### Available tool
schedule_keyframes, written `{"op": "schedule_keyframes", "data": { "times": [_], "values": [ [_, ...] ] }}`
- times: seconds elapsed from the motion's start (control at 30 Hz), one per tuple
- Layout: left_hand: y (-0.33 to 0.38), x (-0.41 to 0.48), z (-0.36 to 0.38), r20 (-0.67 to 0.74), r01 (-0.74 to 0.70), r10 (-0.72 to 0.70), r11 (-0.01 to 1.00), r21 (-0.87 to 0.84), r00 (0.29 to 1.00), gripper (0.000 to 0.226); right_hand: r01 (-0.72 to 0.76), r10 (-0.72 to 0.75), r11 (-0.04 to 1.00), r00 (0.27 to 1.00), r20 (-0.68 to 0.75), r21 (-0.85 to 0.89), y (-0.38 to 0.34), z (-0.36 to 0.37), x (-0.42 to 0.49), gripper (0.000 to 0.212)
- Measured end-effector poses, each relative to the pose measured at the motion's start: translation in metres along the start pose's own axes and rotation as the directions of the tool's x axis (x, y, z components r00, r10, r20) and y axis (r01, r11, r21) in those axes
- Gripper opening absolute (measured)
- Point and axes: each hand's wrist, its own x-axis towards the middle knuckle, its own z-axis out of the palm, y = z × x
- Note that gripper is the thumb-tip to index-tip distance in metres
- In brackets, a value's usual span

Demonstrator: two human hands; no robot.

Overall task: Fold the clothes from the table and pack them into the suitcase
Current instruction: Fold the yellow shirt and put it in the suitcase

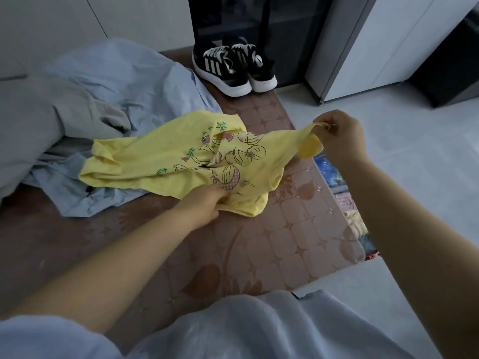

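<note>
Right now the yellow printed T-shirt (181, 161) lies half-lifted over the desk (285, 242): my left hand (204, 203) grips its near edge, my right hand (339, 136) pinches a raised corner. It looks light and limp, so I'd hold it by corners and seams.

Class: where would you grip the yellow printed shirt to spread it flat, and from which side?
Grip the yellow shirt by its edges: the right hand pinches the raised right-hand corner from the right, the left hand holds the near edge from the front. The rest lies crumpled on the table, so pulling these apart would likely flatten it.
</note>
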Motion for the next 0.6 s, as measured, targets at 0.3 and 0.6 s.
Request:
{"op": "schedule_keyframes", "data": {
  "times": [0.3, 0.6],
  "values": [
    [-0.087, -0.070, -0.031, 0.055, 0.194, -0.190, 0.979, -0.065, 0.980, 0.034, 0.361, 0.066, 0.873, 0.578, 0.813, -0.328, 0.012, 0.009, -0.032, 0.018],
    [-0.026, -0.092, 0.038, -0.055, 0.016, -0.012, 0.996, 0.084, 0.998, 0.058, 0.217, -0.030, 0.941, 0.819, 0.573, -0.260, 0.028, 0.039, -0.048, 0.017]
  ]
}}
